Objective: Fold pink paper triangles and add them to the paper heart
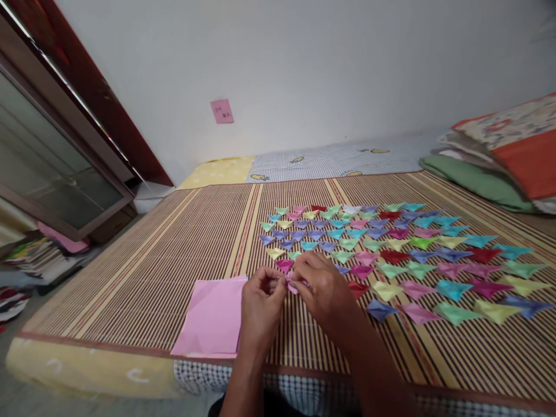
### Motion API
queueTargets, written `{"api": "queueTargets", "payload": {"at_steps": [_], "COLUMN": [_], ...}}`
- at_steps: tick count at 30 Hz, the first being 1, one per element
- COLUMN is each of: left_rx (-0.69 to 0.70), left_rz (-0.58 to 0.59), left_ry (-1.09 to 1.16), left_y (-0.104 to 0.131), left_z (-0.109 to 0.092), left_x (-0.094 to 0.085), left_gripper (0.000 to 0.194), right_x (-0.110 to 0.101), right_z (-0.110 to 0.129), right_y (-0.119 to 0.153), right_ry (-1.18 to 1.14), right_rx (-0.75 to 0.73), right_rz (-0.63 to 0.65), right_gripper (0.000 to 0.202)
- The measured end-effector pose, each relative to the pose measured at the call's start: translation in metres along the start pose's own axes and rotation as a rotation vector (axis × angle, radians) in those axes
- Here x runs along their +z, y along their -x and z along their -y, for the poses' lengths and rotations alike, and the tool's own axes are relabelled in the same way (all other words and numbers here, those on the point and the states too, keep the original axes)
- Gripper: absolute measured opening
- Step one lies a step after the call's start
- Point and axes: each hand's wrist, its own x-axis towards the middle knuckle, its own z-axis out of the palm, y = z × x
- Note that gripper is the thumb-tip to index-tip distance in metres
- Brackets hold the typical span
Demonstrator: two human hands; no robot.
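Between my two hands is a small piece of folded pink paper (292,285), mostly covered by my fingers. My left hand (266,298) pinches its left side with thumb and fingertips. From the right, my right hand (324,284) is closed on the other side of it. A stack of square pink paper sheets (212,317) lies just left of my left hand. Beyond and to the right of my hands, many small folded paper shapes (419,269) in several colours lie in rows. A magenta folded paper shape (284,264) lies just past my fingertips.
A striped bamboo mat (174,249) covers the bed. Folded bedding and an orange patterned pillow (525,150) are piled at the far right. A pink note (222,111) is stuck on the wall. Books (39,255) are stacked low at the left.
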Motion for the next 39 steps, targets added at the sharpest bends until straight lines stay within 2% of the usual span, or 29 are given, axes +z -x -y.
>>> {"api": "queueTargets", "payload": {"at_steps": [3, 9, 13, 19, 27, 34, 39], "left_rx": [-0.003, 0.02, -0.005, -0.035, -0.043, -0.048, -0.065], "left_rz": [0.019, 0.139, 0.161, 0.133, 0.021, 0.058, -0.002], "left_ry": [-0.001, -0.046, -0.05, 0.038, 0.01, -0.054, 0.007], "left_y": [0.0, -0.001, -0.002, -0.002, 0.001, 0.003, 0.001], "left_z": [0.0, -0.004, -0.006, -0.002, -0.002, 0.0, 0.004], "left_x": [-0.001, -0.006, -0.007, -0.006, -0.002, -0.001, 0.0], "left_gripper": [0.011, 0.009, 0.011, 0.013, 0.017, 0.008, 0.009], "right_x": [0.0, -0.003, -0.004, -0.002, -0.001, -0.003, 0.002], "right_z": [0.0, -0.002, -0.002, 0.001, -0.002, -0.001, 0.004], "right_y": [0.0, -0.001, -0.001, -0.001, -0.001, 0.0, -0.001], "right_ry": [0.021, 0.099, 0.087, 0.078, 0.113, 0.077, 0.027], "right_rx": [-0.004, -0.021, -0.006, 0.005, 0.008, -0.002, -0.022], "right_rz": [0.022, 0.023, 0.04, 0.085, 0.016, 0.052, 0.07], "right_gripper": [0.019, 0.021, 0.017, 0.016, 0.018, 0.02, 0.021]}}
